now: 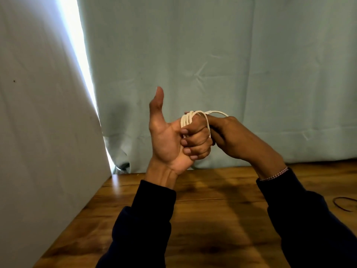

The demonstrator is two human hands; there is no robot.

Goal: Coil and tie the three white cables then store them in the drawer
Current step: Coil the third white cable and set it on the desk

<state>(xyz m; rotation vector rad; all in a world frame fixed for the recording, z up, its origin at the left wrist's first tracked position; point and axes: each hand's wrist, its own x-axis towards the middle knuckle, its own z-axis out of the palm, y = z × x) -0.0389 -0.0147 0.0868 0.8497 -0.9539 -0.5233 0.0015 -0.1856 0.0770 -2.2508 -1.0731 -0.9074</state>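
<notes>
The person is mid-coil: the left hand (173, 138), thumb up, curls its fingers inside the white cable (188, 118) loops while the right hand (229, 136) pinches the free end, so wrapping and tying likely come next.

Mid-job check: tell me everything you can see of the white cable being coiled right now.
The cable is thin, white and smooth, plastic-looking. Several loops are wound around the curled fingers of the left hand, thumb up, held above the table. A free end with a small connector arcs right from the top of the coil into the right hand, which pinches it. No tie is visible on it.
</notes>
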